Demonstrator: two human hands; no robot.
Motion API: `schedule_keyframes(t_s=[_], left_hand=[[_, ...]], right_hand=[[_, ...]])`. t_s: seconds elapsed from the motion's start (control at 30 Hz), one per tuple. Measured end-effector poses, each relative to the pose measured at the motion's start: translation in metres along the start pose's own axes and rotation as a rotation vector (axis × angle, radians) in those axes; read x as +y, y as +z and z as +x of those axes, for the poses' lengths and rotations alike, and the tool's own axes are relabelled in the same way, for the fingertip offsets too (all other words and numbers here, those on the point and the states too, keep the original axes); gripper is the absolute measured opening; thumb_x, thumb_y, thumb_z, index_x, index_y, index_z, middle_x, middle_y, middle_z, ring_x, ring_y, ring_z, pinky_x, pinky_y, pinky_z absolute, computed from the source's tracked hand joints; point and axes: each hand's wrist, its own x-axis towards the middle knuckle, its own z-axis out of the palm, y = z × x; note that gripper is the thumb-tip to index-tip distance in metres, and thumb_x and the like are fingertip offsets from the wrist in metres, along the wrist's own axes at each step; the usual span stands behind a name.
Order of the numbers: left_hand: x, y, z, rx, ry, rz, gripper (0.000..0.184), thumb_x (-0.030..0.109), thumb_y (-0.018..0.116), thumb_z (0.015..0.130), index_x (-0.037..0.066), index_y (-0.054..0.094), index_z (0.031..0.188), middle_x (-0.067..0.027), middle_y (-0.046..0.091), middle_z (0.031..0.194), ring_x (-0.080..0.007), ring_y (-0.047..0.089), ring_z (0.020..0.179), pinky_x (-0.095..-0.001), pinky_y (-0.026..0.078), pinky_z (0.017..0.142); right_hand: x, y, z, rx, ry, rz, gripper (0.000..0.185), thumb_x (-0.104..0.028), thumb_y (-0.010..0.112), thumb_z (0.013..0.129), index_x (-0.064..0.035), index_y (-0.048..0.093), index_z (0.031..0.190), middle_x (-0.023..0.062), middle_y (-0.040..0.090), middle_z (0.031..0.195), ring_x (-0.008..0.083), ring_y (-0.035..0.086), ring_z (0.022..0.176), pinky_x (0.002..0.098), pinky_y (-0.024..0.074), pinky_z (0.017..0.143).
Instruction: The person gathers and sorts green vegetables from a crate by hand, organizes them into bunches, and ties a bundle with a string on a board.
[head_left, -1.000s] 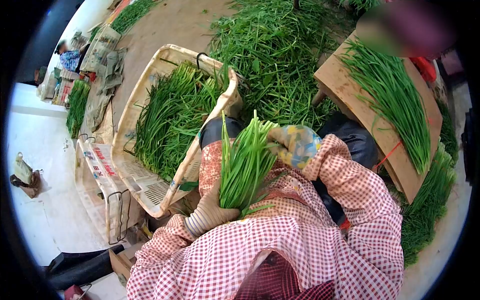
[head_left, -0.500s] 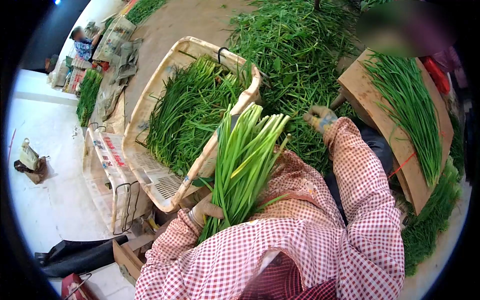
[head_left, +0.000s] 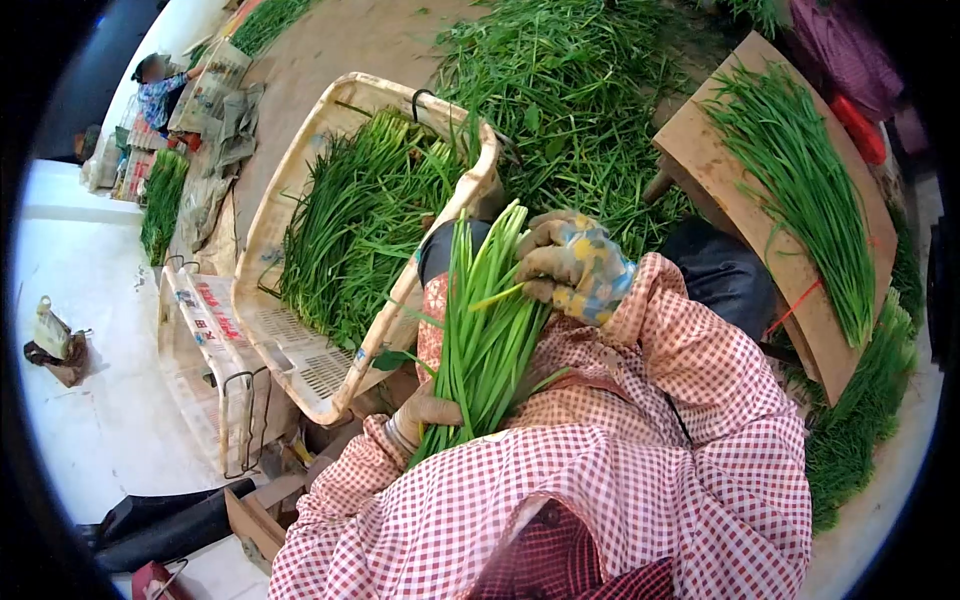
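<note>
Gloved, my left hand (head_left: 426,414) is wrapped round the lower part of a bunch of green stalks (head_left: 484,345), whose pale ends point up and away from me. My right hand (head_left: 572,268), in a glove with blue and yellow patches, is at the upper right of the bunch, with its fingers pinched on a yellowish stalk (head_left: 497,296) that sticks out sideways. Left of the bunch stands a dirty white plastic basket (head_left: 262,292), tilted, holding more green stalks (head_left: 352,215) with their pale ends at the top.
Loose greens (head_left: 570,100) cover the floor ahead. On the right, a long green bundle (head_left: 800,180) lies on a wooden board (head_left: 700,150), with more greens (head_left: 865,430) below. Another crate (head_left: 215,370) is at the left. A person (head_left: 160,95) sits far back left.
My right hand has come back from beyond the bunch to its upper stalks and closed on a yellowish one. My left hand still holds the bunch. The view has shifted slightly.
</note>
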Motion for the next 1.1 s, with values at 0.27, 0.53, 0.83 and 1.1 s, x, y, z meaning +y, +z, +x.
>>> schedule_keyframes(t_s=[0.27,0.53,0.83,1.1], left_hand=[[0.009,-0.004,-0.009,-0.069,0.071,0.051,0.070,0.010,0.074,0.076,0.000,0.042,0.137,-0.0172,0.053,0.131,-0.0293,0.059,0.110,-0.0410,0.049,0.094],[0.016,-0.014,-0.023,-0.083,0.083,0.009,0.070,0.009,0.074,0.075,-0.001,0.042,0.137,-0.0171,0.054,0.130,-0.0292,0.059,0.109,-0.0409,0.049,0.094],[0.013,-0.013,-0.007,-0.141,0.058,-0.020,0.071,0.008,0.074,0.074,-0.001,0.042,0.137,-0.0171,0.055,0.129,-0.0290,0.060,0.108,-0.0408,0.050,0.093],[0.011,-0.011,-0.003,-0.162,0.026,-0.042,0.072,0.007,0.074,0.073,-0.001,0.042,0.137,-0.0170,0.056,0.128,-0.0289,0.060,0.107,-0.0407,0.050,0.092]], right_hand=[[0.052,0.005,-0.005,0.563,0.324,0.806,0.025,-0.025,0.058,0.094,-0.0026,0.059,0.104,0.0044,0.064,0.082,0.0142,0.059,0.068,0.0291,0.0500,0.060],[0.050,-0.014,-0.048,0.100,0.750,-0.107,0.055,-0.041,0.070,0.081,-0.0037,0.056,0.119,0.0186,0.059,0.118,0.0309,0.056,0.111,0.0426,0.0447,0.094],[-0.018,0.047,-0.023,-0.222,0.703,0.481,0.089,-0.034,0.072,0.079,-0.0070,0.022,0.147,0.0209,0.050,0.132,0.0298,0.052,0.119,0.0435,0.0421,0.101],[0.005,0.018,-0.027,-0.227,1.097,0.609,0.020,-0.010,0.046,0.093,-0.0024,0.049,0.111,0.0071,0.055,0.096,0.0181,0.052,0.083,0.0335,0.0470,0.074]])
